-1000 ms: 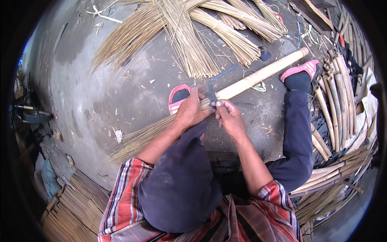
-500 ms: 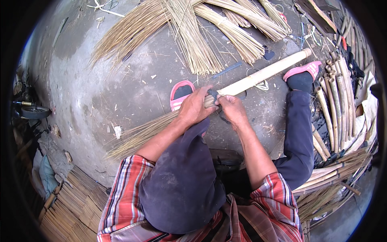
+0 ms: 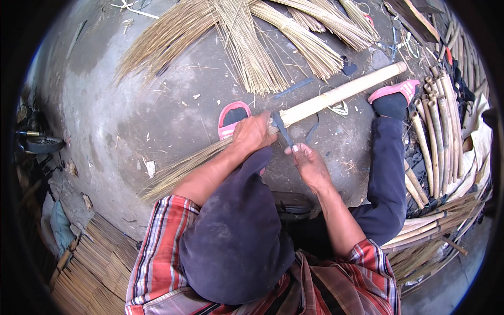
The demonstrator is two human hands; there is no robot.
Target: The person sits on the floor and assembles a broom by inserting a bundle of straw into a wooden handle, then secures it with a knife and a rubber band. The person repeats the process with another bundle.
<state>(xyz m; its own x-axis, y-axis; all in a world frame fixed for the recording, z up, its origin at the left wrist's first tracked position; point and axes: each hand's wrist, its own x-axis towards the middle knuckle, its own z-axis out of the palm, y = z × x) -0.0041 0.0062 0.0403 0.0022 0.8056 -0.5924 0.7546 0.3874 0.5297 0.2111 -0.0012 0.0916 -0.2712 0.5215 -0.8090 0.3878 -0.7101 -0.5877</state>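
A thin bundle of straw-like sticks (image 3: 191,167) lies slantwise in front of me, and a pale bamboo pole (image 3: 344,96) runs on from its end toward the upper right. My left hand (image 3: 252,132) is wrapped round the bundle close to where the two meet. From that joint a dark flat rubber-like strip (image 3: 282,129) is stretched toward me. Its near end is pinched between thumb and fingers of my right hand (image 3: 310,164). Part of the strip hangs loose just right of the joint. My left palm hides how sticks and pole fit together.
Several larger stick bundles (image 3: 247,52) lie on the concrete floor ahead. Cut bamboo poles (image 3: 441,136) are stacked at the right. My feet, in pink sandals (image 3: 231,119), flank the pole. A blue strip (image 3: 294,88) lies beyond it. Slatted bamboo (image 3: 94,268) is at the lower left.
My right hand has drawn away from the joint toward me, pulling the dark strip taut. My left hand has kept its hold on the bundle, almost in place.
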